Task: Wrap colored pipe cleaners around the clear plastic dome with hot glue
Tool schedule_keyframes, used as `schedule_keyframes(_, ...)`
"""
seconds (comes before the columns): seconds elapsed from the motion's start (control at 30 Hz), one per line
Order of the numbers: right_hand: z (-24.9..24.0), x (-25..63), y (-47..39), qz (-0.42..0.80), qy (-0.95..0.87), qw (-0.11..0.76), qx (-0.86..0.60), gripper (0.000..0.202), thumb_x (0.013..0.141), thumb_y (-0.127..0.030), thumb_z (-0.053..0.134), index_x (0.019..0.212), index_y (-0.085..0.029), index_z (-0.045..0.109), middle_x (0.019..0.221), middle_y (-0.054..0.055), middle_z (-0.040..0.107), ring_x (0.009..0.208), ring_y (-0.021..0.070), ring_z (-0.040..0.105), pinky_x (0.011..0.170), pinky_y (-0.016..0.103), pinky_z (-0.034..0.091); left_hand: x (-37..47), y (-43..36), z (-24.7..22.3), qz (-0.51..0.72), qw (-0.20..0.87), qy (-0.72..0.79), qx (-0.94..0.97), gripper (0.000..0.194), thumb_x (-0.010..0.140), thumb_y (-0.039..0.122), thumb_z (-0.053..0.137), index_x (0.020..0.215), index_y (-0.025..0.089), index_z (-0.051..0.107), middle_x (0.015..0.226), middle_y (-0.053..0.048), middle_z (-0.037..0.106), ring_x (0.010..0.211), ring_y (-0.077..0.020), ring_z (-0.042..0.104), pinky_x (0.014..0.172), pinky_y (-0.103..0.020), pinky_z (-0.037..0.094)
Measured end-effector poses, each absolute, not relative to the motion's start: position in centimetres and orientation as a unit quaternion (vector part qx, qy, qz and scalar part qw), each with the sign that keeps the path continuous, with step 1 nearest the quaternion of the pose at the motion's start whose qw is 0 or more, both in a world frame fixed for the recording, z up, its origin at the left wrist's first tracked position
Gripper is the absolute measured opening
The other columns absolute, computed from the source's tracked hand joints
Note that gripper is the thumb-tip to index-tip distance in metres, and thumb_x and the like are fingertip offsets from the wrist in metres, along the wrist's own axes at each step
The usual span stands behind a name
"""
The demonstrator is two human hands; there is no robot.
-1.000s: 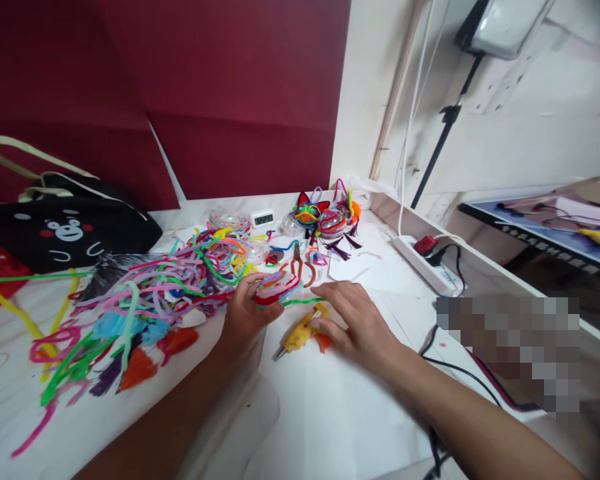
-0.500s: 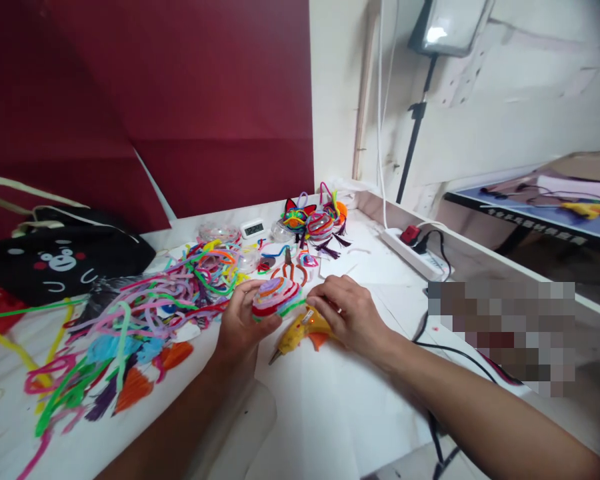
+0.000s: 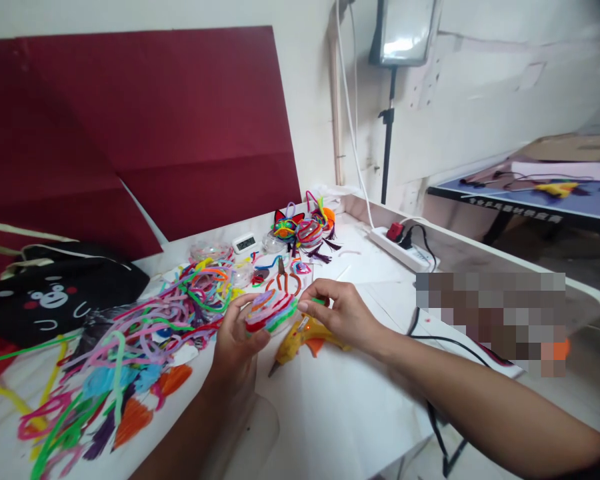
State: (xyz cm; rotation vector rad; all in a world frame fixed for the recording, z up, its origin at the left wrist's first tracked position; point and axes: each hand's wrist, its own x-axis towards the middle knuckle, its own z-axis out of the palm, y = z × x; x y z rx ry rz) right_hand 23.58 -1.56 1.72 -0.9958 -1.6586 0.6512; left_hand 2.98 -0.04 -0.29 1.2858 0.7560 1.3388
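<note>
A rounded ornament wrapped in striped fuzzy stems (image 3: 271, 311), in pink, purple, red and green, is held from its left side by my left hand (image 3: 237, 337). My right hand (image 3: 337, 310) pinches the green stem (image 3: 319, 301) at the ornament's right edge. Below the two hands a yellow glue gun (image 3: 293, 343) lies on the white table, nozzle pointing down-left, with a small orange light lit. Just behind the ornament are pliers with orange handles (image 3: 284, 281).
Tangled colourful stems (image 3: 150, 333) and tassels (image 3: 134, 420) cover the left side. Finished ornaments (image 3: 307, 230), a small digital clock (image 3: 245, 243) and a power strip (image 3: 403, 248) stand at the back. A black bag (image 3: 80, 280) is far left; black cables (image 3: 450, 340) run at right.
The camera view has tilted and shifted to the right. The ornament is turned a little in my left hand, and a piece of green stem now shows behind my right fingers.
</note>
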Motion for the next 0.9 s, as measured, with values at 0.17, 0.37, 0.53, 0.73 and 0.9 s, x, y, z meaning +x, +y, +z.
schedule_keyframes(0.17,1.57,23.68,-1.41,0.324,-0.673,0.513,-0.423,0.014,0.083,-0.028,0.064,0.078,-0.015,0.067,0.071,0.001,0.065,0.065,0.0120,0.055,0.061,0.024,0.041,2.88,-0.04,-0.43,0.559,0.554,0.306,0.536,0.061,0.061,0.030,0.085,0.114,0.023,0.056,0.114,-0.006,0.069,0.102,-0.0231,0.066,0.085,-0.029,0.053)
schedule_keyframes(0.37,1.33,23.45,-1.10,0.427,-0.611,0.527,-0.408,0.031,0.072,-0.043,0.075,0.072,-0.014,0.065,0.060,-0.003,0.056,0.054,0.0084,0.045,0.052,0.022,0.033,2.70,-0.19,-0.28,0.544,0.574,0.301,0.533,0.065,0.060,0.034,0.085,0.116,0.023,0.054,0.119,-0.009,0.067,0.107,-0.0284,0.065,0.091,-0.036,0.052)
schedule_keyframes(0.53,1.38,23.29,-1.03,0.496,-0.565,0.533,-0.389,0.039,0.063,-0.047,0.081,0.070,-0.013,0.064,0.057,-0.005,0.052,0.050,0.0059,0.038,0.048,0.021,0.029,2.68,-0.23,-0.12,0.538,0.577,0.284,0.546,0.062,0.062,0.036,0.084,0.116,0.022,0.055,0.113,-0.008,0.069,0.103,-0.0282,0.067,0.086,-0.035,0.053)
schedule_keyframes(0.73,1.56,23.37,-0.99,0.542,-0.537,0.521,-0.382,0.042,0.055,-0.046,0.085,0.069,-0.013,0.064,0.055,-0.005,0.051,0.050,0.0058,0.039,0.048,0.021,0.029,2.61,-0.17,-0.23,0.535,0.594,0.260,0.542,0.061,0.063,0.034,0.084,0.117,0.022,0.056,0.105,-0.007,0.071,0.093,-0.0227,0.069,0.082,-0.031,0.053)
schedule_keyframes(0.9,1.97,23.58,-0.97,0.589,-0.506,0.499,-0.385,0.040,0.050,-0.039,0.089,0.066,-0.013,0.064,0.051,-0.006,0.053,0.048,0.0056,0.041,0.048,0.021,0.031,2.44,-0.20,-0.53,0.533,0.619,0.240,0.524,0.061,0.064,0.033,0.084,0.118,0.022,0.058,0.108,-0.006,0.071,0.089,-0.0193,0.069,0.083,-0.029,0.053)
